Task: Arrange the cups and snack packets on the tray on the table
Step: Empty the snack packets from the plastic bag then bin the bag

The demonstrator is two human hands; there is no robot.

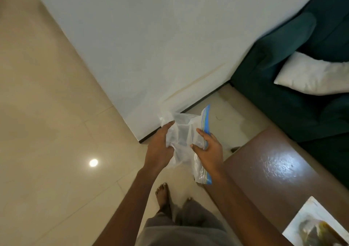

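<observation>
Both of my hands hold a clear plastic zip bag [184, 132] with a blue seal strip, in front of me above the floor. My left hand [160, 147] grips its crumpled left side. My right hand [208, 149] pinches the side with the blue strip. What the bag contains is too faint to tell. A brown glossy table [264, 170] stands at the lower right. On its near corner lies a flat white tray [317, 225] with a printed picture, cut off by the frame edge. No cups or snack packets show.
A white wall [151, 47] runs diagonally ahead, ending at a corner near the bag. A dark green sofa [294, 98] with a white cushion [315, 76] sits at the right. Beige floor tiles [47, 132] spread to the left. My bare feet stand below.
</observation>
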